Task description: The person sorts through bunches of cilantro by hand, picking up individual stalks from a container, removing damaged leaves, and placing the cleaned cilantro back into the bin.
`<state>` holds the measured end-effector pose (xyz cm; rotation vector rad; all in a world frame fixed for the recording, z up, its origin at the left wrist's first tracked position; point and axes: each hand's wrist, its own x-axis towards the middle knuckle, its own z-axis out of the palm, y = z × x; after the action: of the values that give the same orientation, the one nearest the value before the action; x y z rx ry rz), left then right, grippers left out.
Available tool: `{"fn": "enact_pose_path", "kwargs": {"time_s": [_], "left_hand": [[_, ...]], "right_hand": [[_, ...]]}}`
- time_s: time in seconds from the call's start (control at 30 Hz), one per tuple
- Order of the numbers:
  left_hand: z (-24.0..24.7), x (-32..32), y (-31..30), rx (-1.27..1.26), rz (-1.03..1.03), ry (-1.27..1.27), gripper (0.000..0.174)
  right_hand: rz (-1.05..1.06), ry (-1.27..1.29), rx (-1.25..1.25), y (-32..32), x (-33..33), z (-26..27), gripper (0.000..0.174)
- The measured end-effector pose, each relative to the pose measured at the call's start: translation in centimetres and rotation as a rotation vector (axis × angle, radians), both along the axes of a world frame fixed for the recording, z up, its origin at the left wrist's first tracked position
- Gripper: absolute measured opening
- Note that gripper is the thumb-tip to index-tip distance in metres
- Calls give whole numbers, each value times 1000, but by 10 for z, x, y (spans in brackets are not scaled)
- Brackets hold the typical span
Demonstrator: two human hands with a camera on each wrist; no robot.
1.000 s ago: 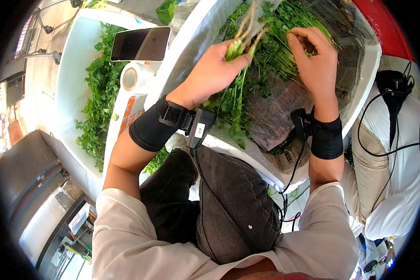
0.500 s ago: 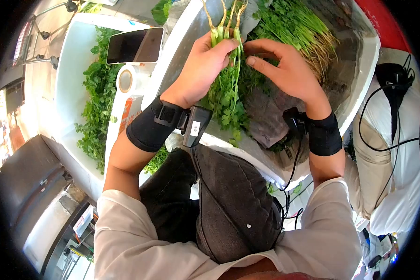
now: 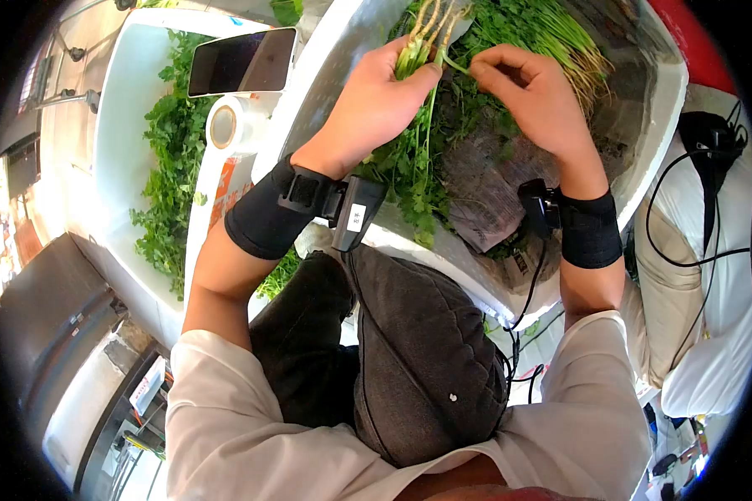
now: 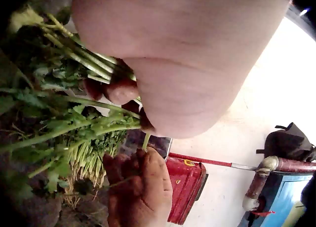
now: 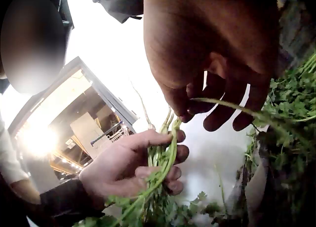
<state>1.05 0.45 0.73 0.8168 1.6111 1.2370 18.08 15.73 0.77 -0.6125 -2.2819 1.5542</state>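
Note:
My left hand (image 3: 382, 104) grips a small bunch of leafy green stems (image 3: 422, 159), with pale roots (image 3: 433, 21) sticking up above the fingers and leaves hanging below. Just right of it, my right hand (image 3: 536, 96) pinches one thin green stem between thumb and forefinger. In the right wrist view that stem (image 5: 237, 107) runs from the pinch off to the right, while the left hand (image 5: 126, 163) holds the bunch upright. The left wrist view shows the right hand (image 4: 140, 190) close beneath the left palm (image 4: 182, 64).
Beneath the hands, a white foam box (image 3: 656, 159) holds a rooted pile of greens (image 3: 551, 33) and newspaper (image 3: 493, 188). To the left are a phone (image 3: 242, 63), a roll (image 3: 223, 127) and another white box (image 3: 113, 142) of greens. A person's pale-clothed leg (image 3: 664, 275) is at right.
The right hand moved from the pile to the bunch, then drew slightly right and up, now with a stem in its pinch. The left hand, still gripping the bunch, shifted a little.

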Motion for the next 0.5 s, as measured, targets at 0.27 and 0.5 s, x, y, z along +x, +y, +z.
{"fn": "enact_pose_path", "kwargs": {"time_s": [0.27, 0.5], "left_hand": [[6, 0, -1, -94, -139, 276, 42], [10, 0, 1, -162, -173, 259, 42]], "right_hand": [[-31, 39, 4, 8, 5, 2, 21], [-50, -17, 122, 10, 6, 4, 19]]}}
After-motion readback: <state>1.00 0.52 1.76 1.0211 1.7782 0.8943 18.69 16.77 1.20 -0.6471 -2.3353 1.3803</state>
